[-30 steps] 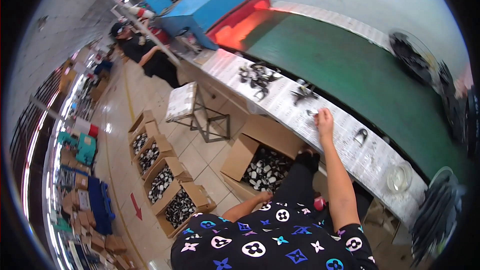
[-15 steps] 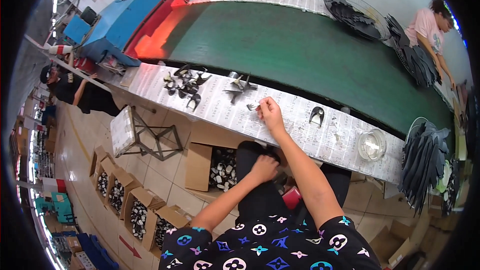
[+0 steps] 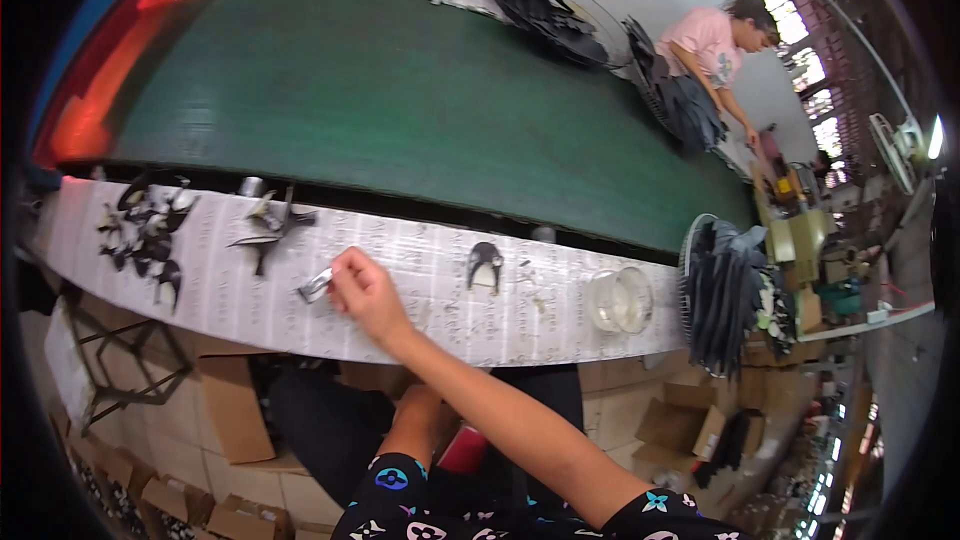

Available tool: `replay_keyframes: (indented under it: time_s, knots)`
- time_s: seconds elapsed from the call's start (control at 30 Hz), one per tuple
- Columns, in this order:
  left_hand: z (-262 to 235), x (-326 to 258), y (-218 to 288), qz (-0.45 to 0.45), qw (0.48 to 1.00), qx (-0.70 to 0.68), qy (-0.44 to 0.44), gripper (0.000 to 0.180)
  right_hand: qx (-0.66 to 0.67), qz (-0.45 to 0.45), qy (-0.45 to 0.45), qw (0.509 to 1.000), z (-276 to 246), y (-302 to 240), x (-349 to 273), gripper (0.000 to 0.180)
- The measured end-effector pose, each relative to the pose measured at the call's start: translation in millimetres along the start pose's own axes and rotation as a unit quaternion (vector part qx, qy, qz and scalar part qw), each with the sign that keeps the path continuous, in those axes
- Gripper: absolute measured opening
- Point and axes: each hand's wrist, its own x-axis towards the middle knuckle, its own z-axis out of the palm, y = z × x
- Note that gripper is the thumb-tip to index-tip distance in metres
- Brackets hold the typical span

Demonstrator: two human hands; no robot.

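Note:
Above the pale paper-covered ledge (image 3: 420,320), my right hand (image 3: 365,290) pinches a small shiny silver-and-dark piece (image 3: 315,286) between its fingertips; its exact kind is unclear. Left of it sits a group of dark folded pieces (image 3: 268,230). Farther left lies a heap of small black-and-white curved pieces (image 3: 145,235). One black arch-shaped piece with a pale inside (image 3: 485,268) lies to the right of my hand. Beyond it stands a clear round container (image 3: 620,300). Only my left forearm (image 3: 412,425) shows, low near the ledge; that hand is hidden.
A wide green conveyor belt (image 3: 400,130) runs behind the ledge. Wire racks with dark flat pieces (image 3: 730,280) stand at the right and far side (image 3: 560,25). A person in pink (image 3: 705,50) works at far right. Cardboard boxes (image 3: 680,425) and a stool (image 3: 110,355) sit below.
The view has swung to the right, so the ledge's contents appear farther left. My right hand still pinches the small piece. My left hand, earlier on my thigh, is now hidden.

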Motion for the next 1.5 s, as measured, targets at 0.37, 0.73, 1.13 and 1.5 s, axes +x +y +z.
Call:
replay_keyframes:
  time_s: [0.37,0.73,1.13,1.5]
  knots:
    - [-19,7,1,0.082,0.988,-0.126,0.021,0.039,0.040,0.028,-0.033,0.998,-2,3,3,0.015]
    - [-42,12,47,-0.128,0.985,-0.084,0.080,0.033,0.063,0.022,-0.014,0.998,2,16,0,0.015]
    - [-202,-171,282,-0.257,0.865,-0.019,0.432,0.010,0.219,0.016,0.009,0.975,-17,-11,-3,0.014]
    - [-271,-51,172,-0.034,0.824,0.348,0.445,0.019,0.263,-0.105,0.108,0.953,-78,-50,-75,0.015]
